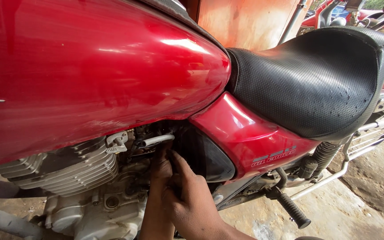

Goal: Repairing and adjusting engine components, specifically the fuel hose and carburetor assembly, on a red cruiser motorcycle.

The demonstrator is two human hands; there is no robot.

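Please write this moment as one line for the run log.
left hand: reaching behind engine, grip hidden | right hand: fingers in gap under red tank | side panel: mounted

**Both hands deep in the gap behind the engine**

The right hand (192, 202) comes up from the lower edge of the view, fingers bent, thumb pointing up into the dark recess under the red fuel tank (90, 66). The left hand (160, 171) sits just behind it, partly hidden, its fingers reaching into the same recess. Whether either hand grips anything cannot be told.

Just above the fingertips a short white hose (156, 140) runs across the opening, bent slightly, with a pale clip (117, 141) at its left end under the tank's lower edge. The recess lies between the finned grey engine cylinder (67, 171) and the red side panel (250, 142).
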